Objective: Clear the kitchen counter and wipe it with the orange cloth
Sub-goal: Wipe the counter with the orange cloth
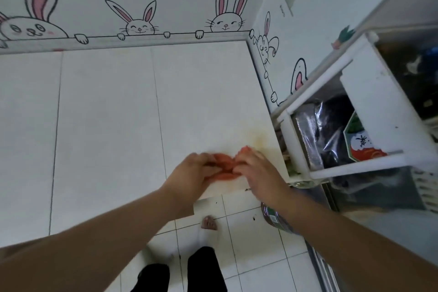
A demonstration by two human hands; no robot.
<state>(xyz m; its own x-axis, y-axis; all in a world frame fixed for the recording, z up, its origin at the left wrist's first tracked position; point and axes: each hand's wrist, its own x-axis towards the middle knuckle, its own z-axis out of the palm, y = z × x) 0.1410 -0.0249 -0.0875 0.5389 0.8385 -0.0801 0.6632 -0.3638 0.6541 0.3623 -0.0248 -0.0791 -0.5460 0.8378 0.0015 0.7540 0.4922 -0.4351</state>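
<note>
The orange cloth (pixel 224 166) lies bunched on the white tiled counter (pixel 106 125), close to its front right corner. My left hand (pixel 192 172) presses on the cloth's left side and my right hand (pixel 257 168) on its right side, fingers curled into the fabric. Most of the cloth is hidden under my fingers. A yellowish stain (pixel 259 141) marks the counter just beyond my right hand. Both hands look blurred.
A white storage rack (pixel 308 149) holding dark packets and a printed box stands right against the counter's right edge. The bunny-decorated wall (pixel 142 7) bounds the back and right. Below are floor tiles, my foot (pixel 209 222) and a dark jar (pixel 276 218).
</note>
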